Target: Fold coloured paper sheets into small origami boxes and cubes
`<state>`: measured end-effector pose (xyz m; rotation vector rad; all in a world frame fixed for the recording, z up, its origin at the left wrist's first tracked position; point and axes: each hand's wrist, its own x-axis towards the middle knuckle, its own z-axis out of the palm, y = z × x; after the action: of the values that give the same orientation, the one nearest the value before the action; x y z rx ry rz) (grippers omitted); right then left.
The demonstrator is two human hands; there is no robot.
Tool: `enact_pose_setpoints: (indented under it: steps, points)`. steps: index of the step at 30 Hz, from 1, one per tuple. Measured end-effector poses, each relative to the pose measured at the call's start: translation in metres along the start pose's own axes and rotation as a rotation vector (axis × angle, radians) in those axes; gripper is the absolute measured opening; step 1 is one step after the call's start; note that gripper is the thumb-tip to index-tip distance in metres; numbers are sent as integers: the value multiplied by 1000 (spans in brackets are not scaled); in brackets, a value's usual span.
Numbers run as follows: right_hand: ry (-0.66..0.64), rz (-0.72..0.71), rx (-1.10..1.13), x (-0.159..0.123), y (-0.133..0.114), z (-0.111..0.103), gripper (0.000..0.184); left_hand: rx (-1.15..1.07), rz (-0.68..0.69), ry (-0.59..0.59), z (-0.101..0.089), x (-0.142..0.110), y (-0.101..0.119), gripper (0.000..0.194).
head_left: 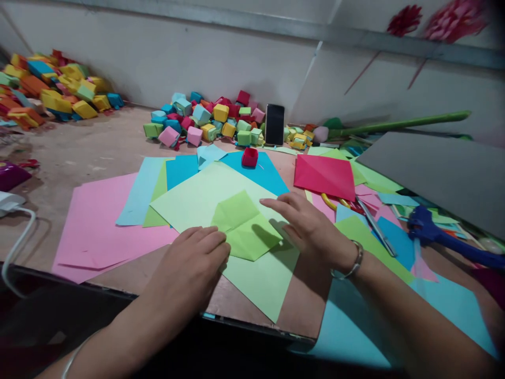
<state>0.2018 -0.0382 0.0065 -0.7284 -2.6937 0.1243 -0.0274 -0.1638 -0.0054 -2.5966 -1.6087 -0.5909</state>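
While our left hand (193, 260) is touching lime-green paper (248, 229) mid-frame, grip hidden, our right hand (307, 225) is hovering, fingers apart; we're probably folding, next needing matched edges.

The brown worktop (114, 138) before you carries, along the wall at your far left, a heap of multicoloured folded-paper pieces (59, 92) and, toward the middle, a group of paper cubes (201, 116), with a dark-screened phone (275, 125) upright just beside it. Nearer you, pink sheets (100, 226), a light blue sheet (138, 195) and blue sheets (180, 171) lie overlapping, and a pale green sheet (189, 193) partly covers the blue ones, one corner near the front edge. At your left sits a white plug (10, 201) with its cable (18, 247).
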Motion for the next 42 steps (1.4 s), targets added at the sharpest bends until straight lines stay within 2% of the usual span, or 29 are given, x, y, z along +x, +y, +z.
enact_pose_setpoints:
  steps: [2, 7, 11, 16, 19, 24, 28, 30, 32, 42]
  points:
    - [-22, -107, -38, 0, 3, 1, 46, -13, -15, -4, 1, -2, -5, 18]
    - [37, -271, -29, 2, -2, -4, 24, 0, -29, 14, 5, -2, -10, 16]
    - [-10, -377, -58, 2, -14, -12, 21, -25, 7, 92, 2, -4, -1, 16]
    - [-60, -434, -111, 3, -22, -17, 28, -87, 23, 14, -1, -12, 14, 17]
    - [-81, -436, -47, 3, -21, -16, 24, -100, 17, 45, 1, -15, 15, 17]
    - [-195, -349, 217, 4, -17, -6, 19, -148, 42, 129, 6, -15, 13, 15]
    - [-147, -51, 380, 5, -20, 8, 24, -143, 41, 159, 11, -18, 13, 14]
    - [-119, 99, 348, 5, -23, 14, 25, -145, 39, 169, 13, -18, 12, 14]
    - [-117, 180, 291, 5, -28, 17, 25, -152, 40, 178, 14, -18, 12, 14]
    - [-170, 275, 221, 7, -43, 17, 24, -121, 38, 171, 9, -9, 14, 19]
